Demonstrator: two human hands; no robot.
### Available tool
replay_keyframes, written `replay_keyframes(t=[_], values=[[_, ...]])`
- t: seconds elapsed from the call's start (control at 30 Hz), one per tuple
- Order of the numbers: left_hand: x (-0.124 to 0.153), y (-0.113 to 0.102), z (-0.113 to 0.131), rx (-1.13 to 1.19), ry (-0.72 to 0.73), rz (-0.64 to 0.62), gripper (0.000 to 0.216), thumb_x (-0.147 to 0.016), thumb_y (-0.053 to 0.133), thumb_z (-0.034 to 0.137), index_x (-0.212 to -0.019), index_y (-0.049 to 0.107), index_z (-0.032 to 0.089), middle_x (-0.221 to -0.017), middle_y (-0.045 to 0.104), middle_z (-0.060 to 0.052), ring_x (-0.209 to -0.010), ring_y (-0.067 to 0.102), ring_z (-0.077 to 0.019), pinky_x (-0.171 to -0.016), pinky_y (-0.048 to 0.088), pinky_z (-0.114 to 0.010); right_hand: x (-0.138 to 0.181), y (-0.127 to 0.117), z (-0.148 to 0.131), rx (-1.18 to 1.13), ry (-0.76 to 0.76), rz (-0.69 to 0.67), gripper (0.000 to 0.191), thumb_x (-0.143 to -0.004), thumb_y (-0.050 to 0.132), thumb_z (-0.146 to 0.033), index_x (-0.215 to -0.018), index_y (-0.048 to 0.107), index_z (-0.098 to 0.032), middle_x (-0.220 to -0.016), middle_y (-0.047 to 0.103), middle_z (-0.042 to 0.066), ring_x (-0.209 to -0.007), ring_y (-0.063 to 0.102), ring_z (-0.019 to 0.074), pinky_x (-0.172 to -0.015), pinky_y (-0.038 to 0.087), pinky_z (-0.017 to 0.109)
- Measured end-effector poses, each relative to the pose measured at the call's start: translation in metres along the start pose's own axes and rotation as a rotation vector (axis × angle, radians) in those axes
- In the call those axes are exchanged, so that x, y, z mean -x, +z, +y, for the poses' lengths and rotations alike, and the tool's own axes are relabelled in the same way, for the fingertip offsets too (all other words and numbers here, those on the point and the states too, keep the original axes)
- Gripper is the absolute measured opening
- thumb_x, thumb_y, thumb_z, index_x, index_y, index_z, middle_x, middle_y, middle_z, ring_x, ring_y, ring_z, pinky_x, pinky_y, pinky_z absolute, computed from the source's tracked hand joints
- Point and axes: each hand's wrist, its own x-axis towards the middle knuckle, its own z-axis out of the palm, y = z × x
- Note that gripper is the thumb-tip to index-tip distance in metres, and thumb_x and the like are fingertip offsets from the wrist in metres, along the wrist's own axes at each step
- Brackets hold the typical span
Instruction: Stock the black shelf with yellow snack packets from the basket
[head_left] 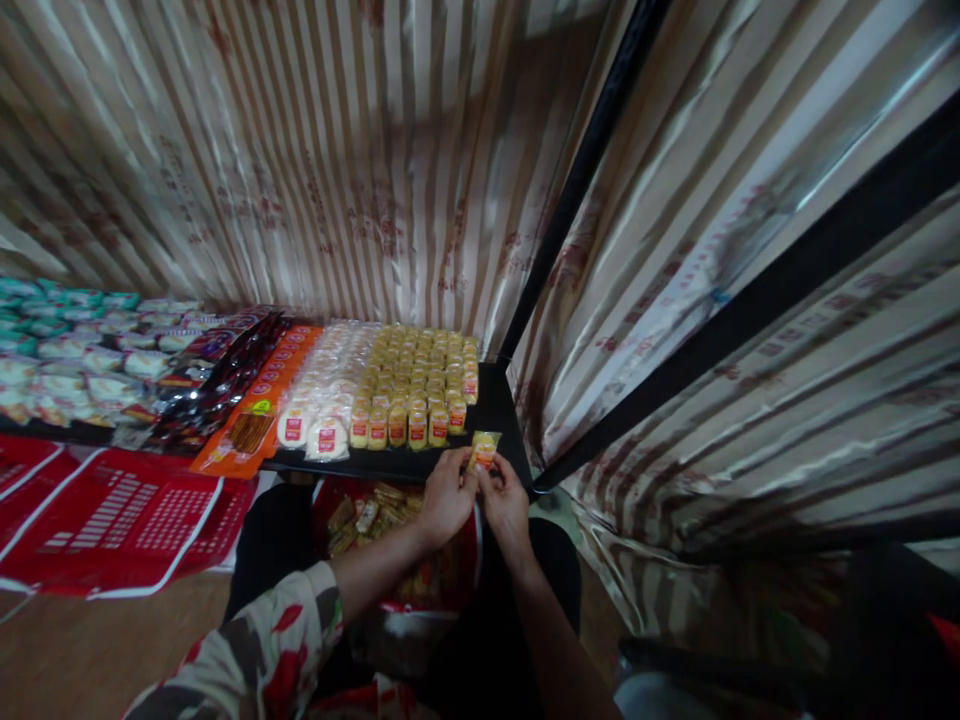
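Observation:
Both my hands meet at the front edge of a black shelf (495,405). My left hand (447,496) and my right hand (504,504) pinch one small yellow snack packet (484,449) with a red label, holding it upright just above the shelf's front right corner. Right behind it stand rows of the same yellow packets (420,380), filling the right part of the shelf. Below my hands a red basket (471,560) holds more wrapped snacks (367,515).
Left of the yellow rows lie round white packets (322,395), an orange pack (251,430), dark packs (217,365) and green and white packs (67,340). Red printed sheets (112,520) hang at lower left. Striped curtain (337,170) and black poles (577,180) close in the back and right.

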Motion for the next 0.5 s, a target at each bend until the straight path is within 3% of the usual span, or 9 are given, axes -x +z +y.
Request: replay_keyframes(t=[0.23,0.5], values=[[-0.025,0.028,0.008,-0.048,-0.005,0.013,0.036,-0.085,0.043,0.021,-0.119,0.054,0.015,-0.129,0.052,-0.011,-0.123,0.044,-0.0196,-0.108,0.032,-0.034,-0.038,0.000,0.010,0.081,-0.036,0.113,0.051,-0.078,0.050,-0.047,-0.116,0.056,-0.013,-0.091,0.066,0.009,-0.066,0.061,0.0160,-0.063,0.050,0.029],[-0.059,0.051,0.009,0.019,-0.090,0.007,0.038,-0.088,0.040,0.024,-0.122,0.054,0.018,-0.139,0.043,-0.007,-0.131,0.036,-0.0180,-0.112,0.026,-0.034,-0.086,0.009,0.014,-0.027,-0.044,0.111,0.047,-0.075,0.048,-0.037,-0.115,0.056,-0.014,-0.102,0.065,0.011,-0.082,0.062,0.0194,-0.076,0.050,0.034]])
